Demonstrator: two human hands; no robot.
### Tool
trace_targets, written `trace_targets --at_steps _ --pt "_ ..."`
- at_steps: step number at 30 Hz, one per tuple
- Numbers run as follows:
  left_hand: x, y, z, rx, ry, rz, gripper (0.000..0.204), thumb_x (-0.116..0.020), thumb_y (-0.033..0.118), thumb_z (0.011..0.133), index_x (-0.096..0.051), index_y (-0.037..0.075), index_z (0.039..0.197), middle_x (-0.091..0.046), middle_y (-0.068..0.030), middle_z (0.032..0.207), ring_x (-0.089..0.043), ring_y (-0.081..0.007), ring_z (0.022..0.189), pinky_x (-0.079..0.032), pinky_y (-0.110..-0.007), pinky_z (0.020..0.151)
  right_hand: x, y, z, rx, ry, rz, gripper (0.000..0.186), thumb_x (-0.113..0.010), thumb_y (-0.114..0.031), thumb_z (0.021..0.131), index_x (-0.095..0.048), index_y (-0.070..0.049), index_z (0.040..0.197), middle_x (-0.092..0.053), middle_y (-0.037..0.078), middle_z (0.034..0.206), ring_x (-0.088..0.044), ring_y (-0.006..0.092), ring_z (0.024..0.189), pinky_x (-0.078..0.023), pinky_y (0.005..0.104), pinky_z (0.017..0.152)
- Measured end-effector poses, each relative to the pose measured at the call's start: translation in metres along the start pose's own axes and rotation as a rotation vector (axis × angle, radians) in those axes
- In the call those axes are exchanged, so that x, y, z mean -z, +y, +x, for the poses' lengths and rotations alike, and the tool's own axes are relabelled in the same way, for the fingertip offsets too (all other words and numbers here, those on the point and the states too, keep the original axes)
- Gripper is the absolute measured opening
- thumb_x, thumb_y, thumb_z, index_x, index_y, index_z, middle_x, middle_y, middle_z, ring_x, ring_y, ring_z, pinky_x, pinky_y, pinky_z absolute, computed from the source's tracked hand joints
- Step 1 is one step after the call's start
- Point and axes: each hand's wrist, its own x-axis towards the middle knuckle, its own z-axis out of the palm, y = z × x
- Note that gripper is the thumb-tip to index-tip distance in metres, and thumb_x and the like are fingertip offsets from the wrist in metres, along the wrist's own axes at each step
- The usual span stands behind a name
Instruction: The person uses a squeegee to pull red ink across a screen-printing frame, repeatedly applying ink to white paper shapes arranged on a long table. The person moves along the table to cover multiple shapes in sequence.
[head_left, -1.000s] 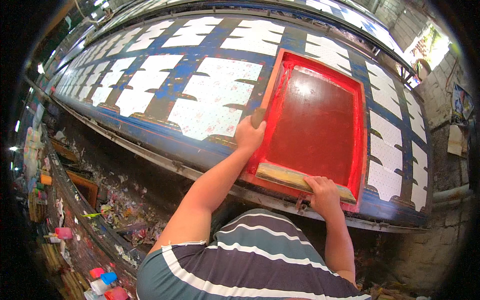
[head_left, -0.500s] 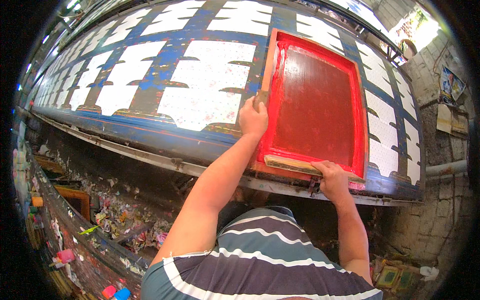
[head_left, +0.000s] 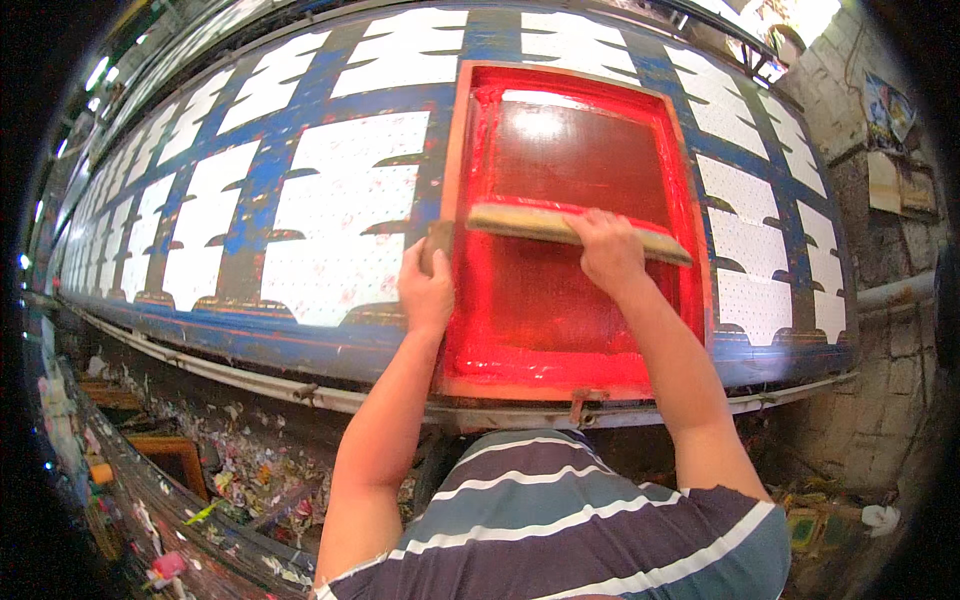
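Observation:
A screen-printing frame (head_left: 458,300), its inner borders thick with wet red ink, lies flat on the long printing table (head_left: 250,335). My right hand (head_left: 610,245) is closed over a wooden squeegee (head_left: 520,220), which spans the frame crosswise about midway along the dark red mesh (head_left: 540,290). At the frame's left side, my left hand (head_left: 428,285) is closed round a small wooden block-like grip (head_left: 438,238) at the edge. White cut fabric pieces (head_left: 345,220) with small dotted prints lie in rows left of the frame; others (head_left: 750,265) lie to its right.
A metal rail (head_left: 300,388) runs along the table's near edge, with a small bracket (head_left: 585,400) by the frame. Scraps (head_left: 260,475) litter the lower left, beside a wooden frame (head_left: 175,460). A brick wall and pipe (head_left: 900,292) stand at right.
My right hand has pushed the squeegee from the frame's near end to about its middle. My left hand stays at the frame's left side. The whole view has shifted a little.

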Motion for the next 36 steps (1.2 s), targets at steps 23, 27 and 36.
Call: trace_targets --at_steps 23,27,36 --pt "0.007 0.011 -0.008 0.131 -0.034 -0.018 0.041 -0.068 0.011 0.109 -0.069 -0.006 0.146 -0.076 -0.0164 0.136 -0.071 -0.0241 0.126 -0.054 -0.039 0.113 -0.086 0.218 0.290 -0.069 -0.208 -0.033 0.055 -0.062 -0.006 0.095 -0.078 -0.030 0.142 -0.082 0.015 0.130 -0.078 0.0384 0.122 -0.062 0.0559 0.105" --pt "0.007 0.010 -0.006 0.129 -0.037 0.011 0.042 -0.069 0.011 0.109 -0.069 -0.006 0.147 -0.076 -0.0173 0.138 -0.071 -0.0252 0.126 -0.054 -0.039 0.114 -0.076 0.223 0.291 -0.027 -0.296 -0.010 0.052 -0.062 -0.007 0.093 -0.078 -0.025 0.139 -0.082 0.017 0.129 -0.077 0.0402 0.123 -0.061 0.0562 0.105" --pt "0.007 0.006 -0.001 0.084 -0.058 0.031 0.039 -0.068 0.011 0.108 -0.071 -0.008 0.142 -0.077 -0.0222 0.134 -0.073 -0.0313 0.127 -0.054 -0.043 0.114 -0.022 0.171 0.219 0.035 -0.426 0.008 0.042 -0.064 -0.009 0.087 -0.079 -0.009 0.126 -0.081 0.023 0.119 -0.076 0.0458 0.118 -0.061 0.0591 0.101"
